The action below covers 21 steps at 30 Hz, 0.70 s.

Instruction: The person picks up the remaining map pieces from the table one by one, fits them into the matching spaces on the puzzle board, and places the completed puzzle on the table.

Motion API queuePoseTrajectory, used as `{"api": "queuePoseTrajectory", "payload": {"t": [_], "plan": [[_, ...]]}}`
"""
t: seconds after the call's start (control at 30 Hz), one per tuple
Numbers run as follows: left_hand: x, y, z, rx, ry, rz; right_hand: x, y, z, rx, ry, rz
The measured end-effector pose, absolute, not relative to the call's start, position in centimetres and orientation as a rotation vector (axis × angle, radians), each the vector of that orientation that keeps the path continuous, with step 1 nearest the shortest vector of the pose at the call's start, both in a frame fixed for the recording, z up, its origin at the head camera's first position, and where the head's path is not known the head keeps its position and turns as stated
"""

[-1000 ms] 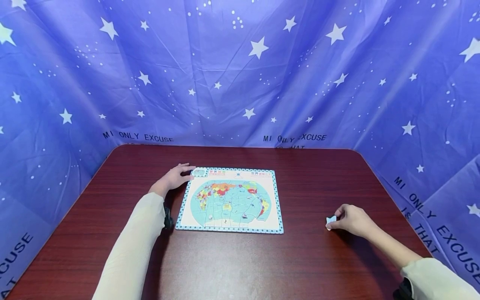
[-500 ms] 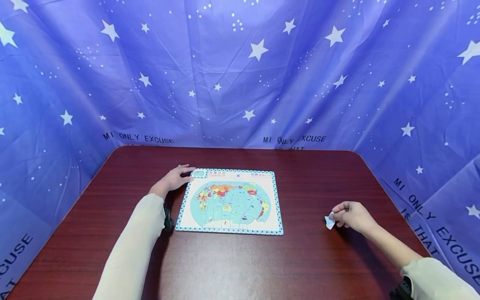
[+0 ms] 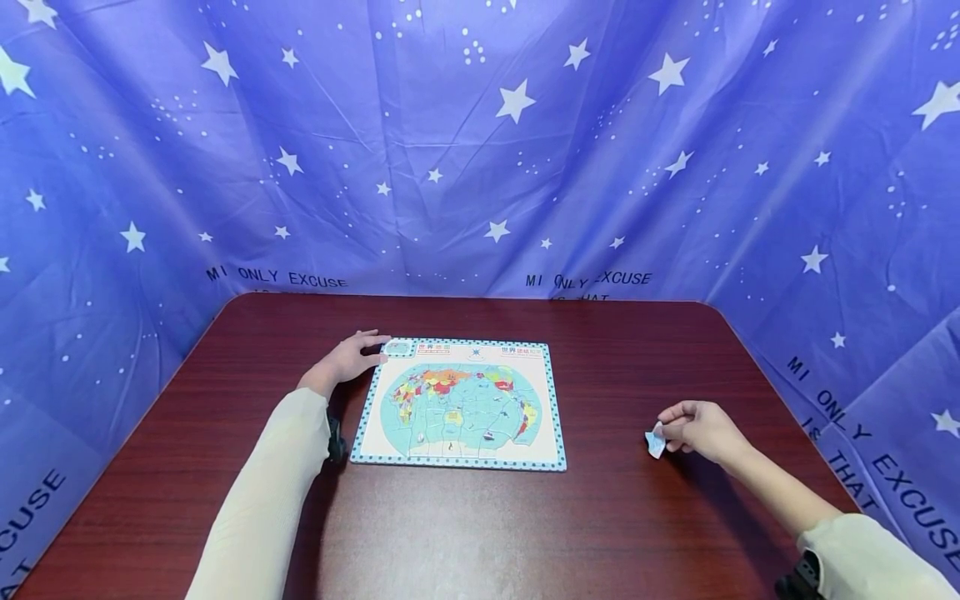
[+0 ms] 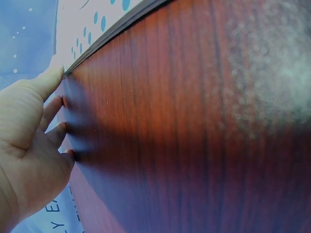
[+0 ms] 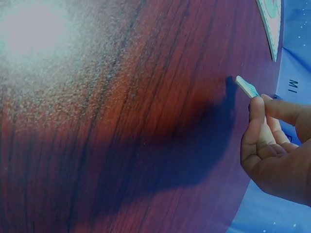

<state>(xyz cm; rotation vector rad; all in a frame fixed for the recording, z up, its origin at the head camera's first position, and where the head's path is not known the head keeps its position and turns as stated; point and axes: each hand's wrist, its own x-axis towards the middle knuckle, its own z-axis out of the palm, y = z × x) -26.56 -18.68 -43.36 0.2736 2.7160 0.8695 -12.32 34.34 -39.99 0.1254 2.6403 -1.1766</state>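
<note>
A world map jigsaw puzzle (image 3: 461,404) in a white frame with a blue dotted border lies flat on the table, left of centre in the head view. My left hand (image 3: 347,358) rests at its upper left corner, fingers loosely spread; in the left wrist view the thumb (image 4: 51,80) lies against the frame's edge. To the right of the puzzle, my right hand (image 3: 705,431) pinches a small light blue puzzle piece (image 3: 656,442) between thumb and fingertips. The right wrist view shows this piece (image 5: 247,87) tilted, edge on, close over the table.
The dark red wooden table (image 3: 450,533) has a glossy glare near its front. Behind and beside it hangs a blue curtain (image 3: 465,150) with white stars and black lettering.
My right hand has turned the puzzle piece in its fingers, shifting it slightly left so that it hangs below the fingertips. The left hand and puzzle have stayed in place.
</note>
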Motion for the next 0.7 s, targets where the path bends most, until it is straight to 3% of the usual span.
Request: {"api": "queuePoseTrajectory", "payload": {"t": [0.7], "plan": [[-26.5, -18.7, -43.3, 0.284, 2.718, 0.877, -13.4, 32.1, -39.5, 0.104, 2.625, -1.211]]}}
